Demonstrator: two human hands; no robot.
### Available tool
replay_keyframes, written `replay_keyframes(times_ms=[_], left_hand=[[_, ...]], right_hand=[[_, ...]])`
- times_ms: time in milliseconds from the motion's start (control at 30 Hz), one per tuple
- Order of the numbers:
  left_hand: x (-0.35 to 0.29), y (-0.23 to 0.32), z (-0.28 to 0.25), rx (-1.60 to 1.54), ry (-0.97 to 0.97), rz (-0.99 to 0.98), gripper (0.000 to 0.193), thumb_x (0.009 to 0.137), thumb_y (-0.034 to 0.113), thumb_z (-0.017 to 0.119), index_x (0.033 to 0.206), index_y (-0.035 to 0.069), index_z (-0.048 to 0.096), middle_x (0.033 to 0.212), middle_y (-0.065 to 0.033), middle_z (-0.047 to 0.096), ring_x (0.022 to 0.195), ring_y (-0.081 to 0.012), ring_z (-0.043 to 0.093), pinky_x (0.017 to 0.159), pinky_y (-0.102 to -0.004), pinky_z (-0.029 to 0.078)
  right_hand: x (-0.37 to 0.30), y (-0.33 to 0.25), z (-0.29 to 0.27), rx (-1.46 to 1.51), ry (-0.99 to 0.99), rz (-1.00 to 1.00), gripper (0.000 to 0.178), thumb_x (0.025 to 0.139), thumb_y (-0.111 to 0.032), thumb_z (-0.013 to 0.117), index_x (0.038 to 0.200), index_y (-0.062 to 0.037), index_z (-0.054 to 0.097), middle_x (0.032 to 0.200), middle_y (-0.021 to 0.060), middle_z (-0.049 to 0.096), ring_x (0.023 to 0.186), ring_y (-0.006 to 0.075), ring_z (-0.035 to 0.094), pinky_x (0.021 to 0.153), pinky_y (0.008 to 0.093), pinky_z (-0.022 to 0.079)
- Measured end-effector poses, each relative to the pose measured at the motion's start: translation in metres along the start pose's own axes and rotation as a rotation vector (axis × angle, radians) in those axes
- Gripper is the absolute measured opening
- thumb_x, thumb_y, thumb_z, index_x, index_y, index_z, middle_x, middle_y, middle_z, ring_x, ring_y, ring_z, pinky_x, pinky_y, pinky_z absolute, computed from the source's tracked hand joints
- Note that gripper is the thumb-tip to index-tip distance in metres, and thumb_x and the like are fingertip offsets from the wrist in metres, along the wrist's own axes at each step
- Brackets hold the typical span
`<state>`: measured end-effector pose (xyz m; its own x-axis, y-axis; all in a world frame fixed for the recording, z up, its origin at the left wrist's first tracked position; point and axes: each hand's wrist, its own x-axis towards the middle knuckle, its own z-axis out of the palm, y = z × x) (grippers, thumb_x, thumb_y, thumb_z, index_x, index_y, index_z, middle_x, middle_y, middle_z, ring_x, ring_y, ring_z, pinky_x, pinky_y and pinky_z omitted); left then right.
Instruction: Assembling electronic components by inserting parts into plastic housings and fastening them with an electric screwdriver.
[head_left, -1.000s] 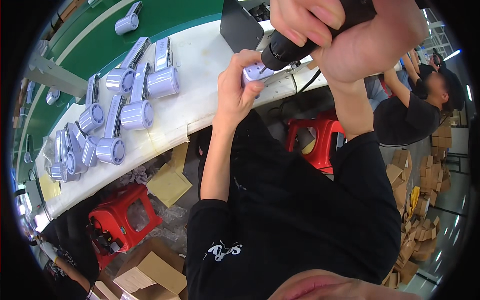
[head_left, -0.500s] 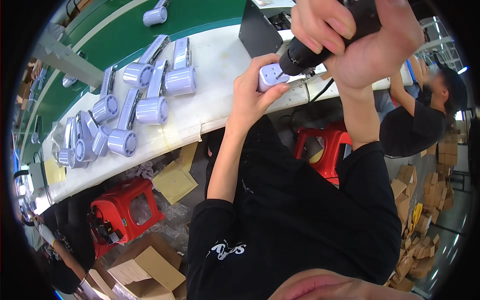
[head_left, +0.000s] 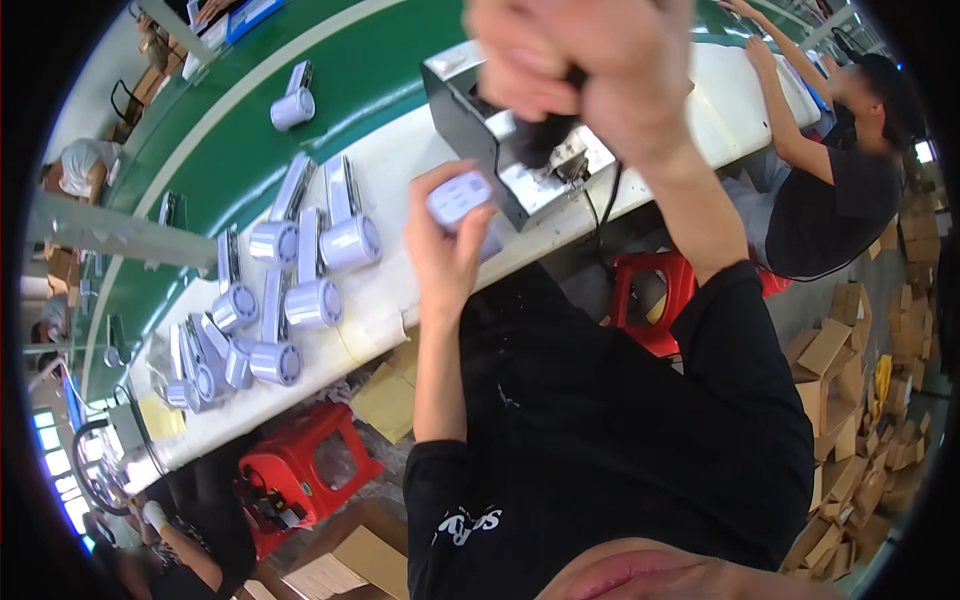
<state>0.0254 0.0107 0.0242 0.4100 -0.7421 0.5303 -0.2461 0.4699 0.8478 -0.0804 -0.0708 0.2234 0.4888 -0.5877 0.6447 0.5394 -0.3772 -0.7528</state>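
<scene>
My left hand (head_left: 440, 255) is closed around a lavender handheld fan (head_left: 461, 198), its end face with small recesses turned up. My right hand (head_left: 625, 85) grips a black electric screwdriver (head_left: 543, 140), blurred by motion. The screwdriver's lower end is over a grey metal box (head_left: 455, 135) with an open, shiny mechanism, and its tip cannot be made out. The fan and the screwdriver are apart. To the left on the white table (head_left: 395, 300) lie several more lavender fans (head_left: 350, 242) with round heads and long handles.
Beyond the table runs a green conveyor (head_left: 380, 60) with another fan (head_left: 293, 108) on it. A black cable (head_left: 606, 205) hangs from the table's front edge. Red stools (head_left: 315, 465) stand below. A co-worker (head_left: 830, 205) sits at the right, near piled cardboard boxes (head_left: 835, 400).
The screwdriver has left the fan's end face and moved to the metal box. My left hand has drawn the fan to the left and lower. The whole view has shifted.
</scene>
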Motion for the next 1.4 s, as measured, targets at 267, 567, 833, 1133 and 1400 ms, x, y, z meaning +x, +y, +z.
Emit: replay_keyframes(times_ms=[267,567,833,1133,1400], left_hand=[[0.139,0.038,-0.036,0.483,-0.005,0.019,0.035,0.098,0.030,0.056,0.113,-0.002,0.052,0.086,-0.0086,0.060,0.076,-0.0129,0.060,0.064,-0.0253,0.050],[0.312,-0.144,-0.035,0.457,-0.254,-0.349,0.059,0.096,0.052,0.048,0.112,-0.004,0.050,0.092,-0.0184,0.065,0.081,-0.0306,0.067,0.072,-0.0425,0.054],[0.294,-0.202,-0.134,1.388,-0.062,-0.584,0.075,0.081,0.058,0.061,0.118,-0.007,0.058,0.116,-0.0272,0.063,0.100,-0.0410,0.063,0.089,-0.0442,0.049],[0.229,-0.081,-0.132,0.675,-0.255,-0.226,0.068,0.068,0.020,0.081,0.129,0.009,0.054,0.104,-0.0110,0.069,0.093,-0.0213,0.066,0.081,-0.0346,0.051],[0.120,0.072,-0.076,0.232,-0.204,0.057,0.043,0.078,0.005,0.073,0.114,0.006,0.051,0.101,-0.0042,0.060,0.091,-0.0104,0.057,0.080,-0.0255,0.047]], right_hand=[[-0.011,0.059,-0.195,-1.295,-0.127,0.332,0.045,0.074,-0.025,0.080,0.111,-0.0060,0.062,0.090,0.0144,0.068,0.082,0.0258,0.065,0.077,0.0358,0.049],[-0.031,0.119,-0.251,-1.354,-0.218,0.547,0.048,0.071,-0.020,0.080,0.110,0.0000,0.060,0.096,0.0223,0.065,0.093,0.0392,0.061,0.083,0.0428,0.048],[-0.028,0.111,-0.253,-1.242,-0.108,0.538,0.049,0.072,-0.017,0.080,0.113,-0.0006,0.060,0.096,0.0195,0.066,0.089,0.0347,0.063,0.082,0.0388,0.047],[-0.039,0.037,-0.202,-0.949,0.102,0.285,0.035,0.076,-0.018,0.079,0.103,0.0007,0.066,0.090,0.0083,0.069,0.080,0.0147,0.063,0.077,0.0285,0.049],[-0.036,0.003,-0.108,-0.473,-0.053,-0.046,0.018,0.081,0.000,0.069,0.098,-0.0015,0.060,0.093,0.0109,0.071,0.070,0.0076,0.060,0.065,0.0219,0.047]])
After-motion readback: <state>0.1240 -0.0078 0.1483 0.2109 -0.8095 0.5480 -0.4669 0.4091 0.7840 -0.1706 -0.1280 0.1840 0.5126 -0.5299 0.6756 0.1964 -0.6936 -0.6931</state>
